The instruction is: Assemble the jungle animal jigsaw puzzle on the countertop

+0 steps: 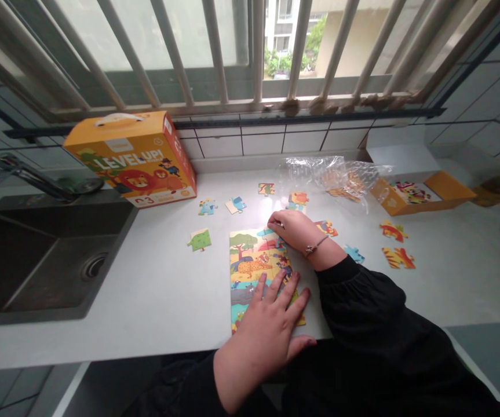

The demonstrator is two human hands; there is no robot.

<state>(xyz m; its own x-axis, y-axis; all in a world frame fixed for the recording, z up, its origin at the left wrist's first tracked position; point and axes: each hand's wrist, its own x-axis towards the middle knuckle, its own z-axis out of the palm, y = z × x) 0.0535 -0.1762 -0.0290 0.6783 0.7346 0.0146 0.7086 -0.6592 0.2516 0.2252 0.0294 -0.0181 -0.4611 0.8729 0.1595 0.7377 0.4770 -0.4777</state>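
A partly joined jigsaw puzzle (pixel 252 263) with animals and a tree lies near the counter's front edge. My left hand (pixel 269 318) rests flat on its lower part, fingers spread, covering some of the picture. At the puzzle's upper right corner, my right hand (pixel 295 229) has its fingers pinched together; whatever sits between them is hidden. Loose pieces lie around: a green piece (pixel 200 239) and a blue elephant piece (pixel 207 207) to the left, a blue-and-white piece (pixel 236 204) and a tree piece (pixel 266 189) above, an orange piece (pixel 298 199) just beyond my right hand.
A "LEVEL UP!" box (pixel 132 162) stands at the back left, beside a dark sink (pixel 115 231). Clear plastic wrap (pixel 310 169) and an open orange tray box (pixel 443 194) are at the back right. Red-orange pieces (pixel 398 258) lie right of my sleeve. Window bars rise behind.
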